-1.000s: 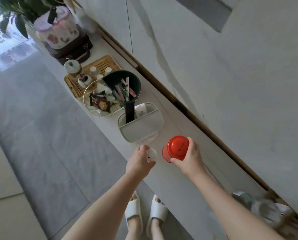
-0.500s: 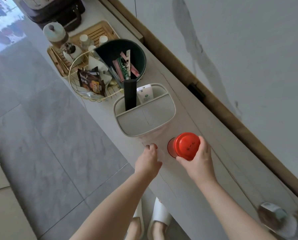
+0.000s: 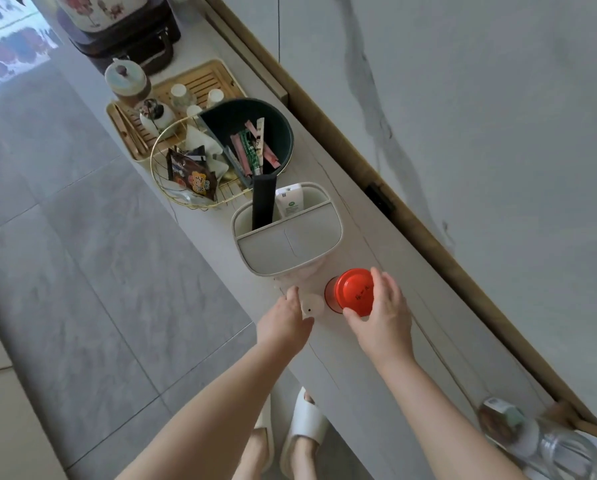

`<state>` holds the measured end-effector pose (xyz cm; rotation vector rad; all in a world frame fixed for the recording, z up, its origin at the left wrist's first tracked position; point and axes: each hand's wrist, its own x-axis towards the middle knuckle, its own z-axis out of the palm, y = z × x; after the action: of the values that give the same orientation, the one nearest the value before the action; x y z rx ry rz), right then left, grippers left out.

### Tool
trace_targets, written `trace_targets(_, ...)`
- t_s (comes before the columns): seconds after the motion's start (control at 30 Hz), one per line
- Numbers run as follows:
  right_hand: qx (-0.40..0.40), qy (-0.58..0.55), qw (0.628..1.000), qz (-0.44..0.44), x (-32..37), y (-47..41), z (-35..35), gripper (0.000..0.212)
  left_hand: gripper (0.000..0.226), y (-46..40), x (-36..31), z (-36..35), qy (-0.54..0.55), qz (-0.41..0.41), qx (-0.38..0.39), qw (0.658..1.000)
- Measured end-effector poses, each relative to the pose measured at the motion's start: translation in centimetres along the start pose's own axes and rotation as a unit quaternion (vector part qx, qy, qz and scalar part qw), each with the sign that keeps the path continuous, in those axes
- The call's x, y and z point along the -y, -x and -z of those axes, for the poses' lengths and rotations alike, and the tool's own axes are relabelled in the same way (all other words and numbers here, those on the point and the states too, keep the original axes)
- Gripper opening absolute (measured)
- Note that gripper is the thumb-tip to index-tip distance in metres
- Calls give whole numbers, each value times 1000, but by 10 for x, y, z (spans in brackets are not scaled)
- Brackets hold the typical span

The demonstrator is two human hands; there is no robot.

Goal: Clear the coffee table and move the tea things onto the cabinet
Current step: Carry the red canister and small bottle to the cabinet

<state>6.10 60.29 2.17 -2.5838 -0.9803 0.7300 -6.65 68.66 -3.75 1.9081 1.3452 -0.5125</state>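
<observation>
The right hand [image 3: 381,317] grips a red-lidded jar [image 3: 354,292] standing on the cabinet [image 3: 369,375]; just beside, the left hand [image 3: 285,322] pinches a small white object [image 3: 312,305]. Setting-down step; releasing appears next.

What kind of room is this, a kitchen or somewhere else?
Most likely a home living room, not a kitchen. A long low cabinet runs along a marble-look wall; on it sit a bamboo tea tray with small cups and a wire snack basket. The person wears house slippers.

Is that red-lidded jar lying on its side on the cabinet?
No, the red-lidded jar stands upright on the pale cabinet top, with the right hand around its lid.
</observation>
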Motion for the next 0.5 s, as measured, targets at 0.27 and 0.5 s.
trace_targets(0.27, 63, -17, 996, 56, 87, 69, 78, 54, 45, 104, 10, 100, -15, -23, -33, 999)
trace_targets(0.5, 101, 42, 985, 136, 163, 119, 123, 49, 42, 197, 30, 176, 18, -2, -126, 992)
